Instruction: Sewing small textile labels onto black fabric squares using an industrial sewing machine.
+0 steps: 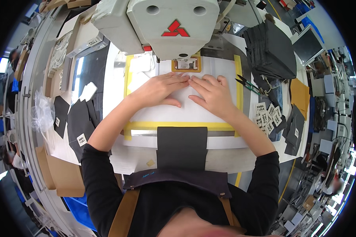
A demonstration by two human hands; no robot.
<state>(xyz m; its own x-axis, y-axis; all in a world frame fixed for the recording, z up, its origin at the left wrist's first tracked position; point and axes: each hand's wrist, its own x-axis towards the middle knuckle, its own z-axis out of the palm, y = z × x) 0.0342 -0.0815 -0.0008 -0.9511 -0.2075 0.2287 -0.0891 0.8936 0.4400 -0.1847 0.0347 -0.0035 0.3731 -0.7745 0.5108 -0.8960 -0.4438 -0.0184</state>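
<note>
Both your hands flat on the white sheet under the sewing machine head.

Your left hand point(160, 90) and right hand point(213, 94) press the white sheet point(186, 112), fingers together, fingertips meeting; the dark fabric piece point(182, 147) runs lengthwise toward you.

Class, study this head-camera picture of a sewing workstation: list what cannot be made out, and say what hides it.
- Needle area: hidden by the grey-white sewing machine head, head view.
- White sheet under both palms: covered by the left hand and right hand.
- Small white labels: too small to make out their markings.
- Far end of the black fabric strip: tucked under the sheet.
- Surrounding room: warped and cut off at the fisheye rim.
</note>
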